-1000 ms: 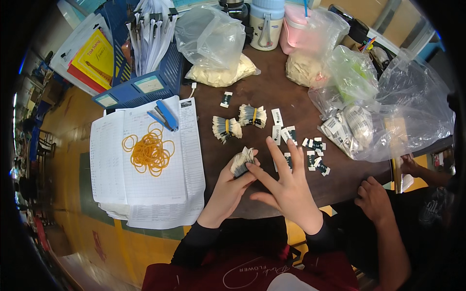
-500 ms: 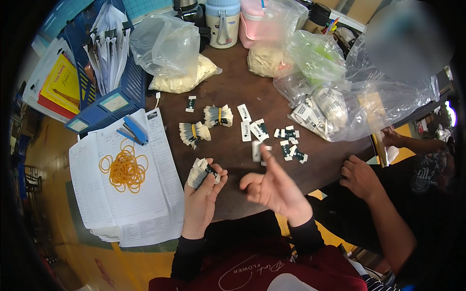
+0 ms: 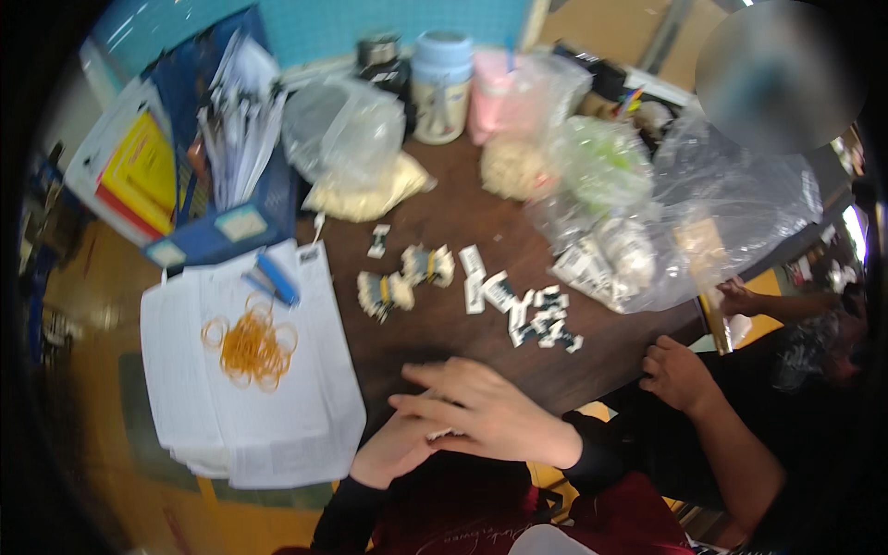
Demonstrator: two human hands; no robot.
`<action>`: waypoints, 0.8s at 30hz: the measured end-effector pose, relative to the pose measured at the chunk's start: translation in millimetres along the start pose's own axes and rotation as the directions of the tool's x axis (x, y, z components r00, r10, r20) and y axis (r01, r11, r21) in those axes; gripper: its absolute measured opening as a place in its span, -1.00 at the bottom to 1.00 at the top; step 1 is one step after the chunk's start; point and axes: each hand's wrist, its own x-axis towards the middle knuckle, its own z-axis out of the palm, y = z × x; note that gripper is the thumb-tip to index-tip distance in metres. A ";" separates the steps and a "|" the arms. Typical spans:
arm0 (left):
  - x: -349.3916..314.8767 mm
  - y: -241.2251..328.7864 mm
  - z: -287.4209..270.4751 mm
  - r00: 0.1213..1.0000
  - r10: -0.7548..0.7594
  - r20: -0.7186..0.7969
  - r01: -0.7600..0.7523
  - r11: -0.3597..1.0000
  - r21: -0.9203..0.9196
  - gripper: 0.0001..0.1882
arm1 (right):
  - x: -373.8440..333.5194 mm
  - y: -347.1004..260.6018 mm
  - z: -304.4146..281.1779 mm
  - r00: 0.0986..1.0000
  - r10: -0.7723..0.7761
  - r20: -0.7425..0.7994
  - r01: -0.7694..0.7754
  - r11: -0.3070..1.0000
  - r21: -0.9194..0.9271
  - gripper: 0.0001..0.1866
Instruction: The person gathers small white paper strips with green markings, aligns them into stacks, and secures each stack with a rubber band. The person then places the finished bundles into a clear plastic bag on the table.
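My left hand (image 3: 400,448), low at the table's front edge, is closed round a stack of small fabric labels (image 3: 448,432); only a white sliver of it shows. Across it lies my right hand (image 3: 495,409), slightly blurred, its fingers stretched out over the left hand and hiding most of the stack. Beyond my hands are two label bundles (image 3: 384,294) (image 3: 427,265), each with a yellow rubber band round it. Loose white labels (image 3: 474,282) and a cluster of dark green and white labels (image 3: 548,324) lie to their right. One single label (image 3: 378,241) sits farther back.
Orange rubber bands (image 3: 250,347) and a blue stapler-like tool (image 3: 275,279) rest on papers (image 3: 277,435) at left. Behind stand a blue file holder (image 3: 217,231), plastic bags (image 3: 347,134) and a bottle (image 3: 441,92). Another person's hand (image 3: 683,372) is at the right edge.
My right hand has come left and down from over the table onto my left hand, covering the label stack. The view has tilted, so the table things appear lower.
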 end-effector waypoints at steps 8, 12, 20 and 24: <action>10.9 -4.6 -48.3 0.847 0.254 0.468 -0.429 -0.194 0.882 -0.63 | 6.1 8.7 6.5 0.995 -0.096 0.012 0.095 0.992 0.078 -0.43; 11.9 -3.8 -33.7 0.940 0.270 0.209 -0.316 0.458 0.831 -0.63 | 2.8 10.6 5.8 0.996 -0.083 0.031 0.078 0.988 0.135 -0.50; 9.2 5.2 7.3 0.986 0.165 0.009 -0.152 0.888 0.433 -0.63 | 2.3 11.9 -7.5 0.985 -0.138 0.103 0.112 0.968 0.226 -0.52; 4.9 3.3 9.5 0.988 0.151 0.003 -0.138 0.893 0.428 -0.64 | 2.2 10.7 -14.4 0.984 -0.156 0.091 0.121 0.942 0.312 -0.52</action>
